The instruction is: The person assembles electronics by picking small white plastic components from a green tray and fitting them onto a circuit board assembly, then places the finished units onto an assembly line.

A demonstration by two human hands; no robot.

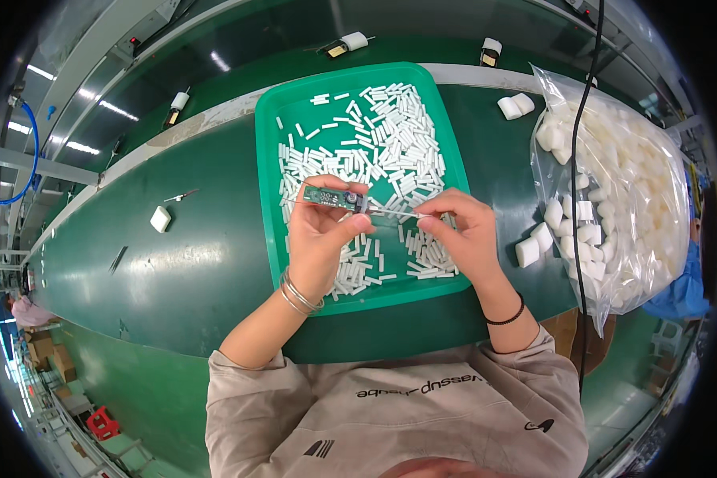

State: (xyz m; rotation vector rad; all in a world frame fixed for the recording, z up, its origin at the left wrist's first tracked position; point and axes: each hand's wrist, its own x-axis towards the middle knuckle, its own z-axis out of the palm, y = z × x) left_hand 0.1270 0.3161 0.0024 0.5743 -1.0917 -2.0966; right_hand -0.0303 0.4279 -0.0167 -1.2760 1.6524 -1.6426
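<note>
Above a green tray (266, 171) my left hand (315, 243) is closed around a small green circuit board (323, 197) with a little display and a dark end piece. A thin pale tube or rod (393, 212) runs from that end toward my right hand (468, 231). My right thumb and forefinger pinch its far tip. Whether a short white sleeve is at the fingertips is too small to tell. Below both hands, many short white tubes (402, 135) lie loose in the tray, thickest along its right side.
To the right, a clear plastic bag (625, 191) holds white foam-like pieces, with a few loose beside it (534, 244). A black cable (579, 159) hangs past it. On the left lie a white piece (160, 219) and tweezers (118, 259). Small assemblies (349, 45) stand on the far belt.
</note>
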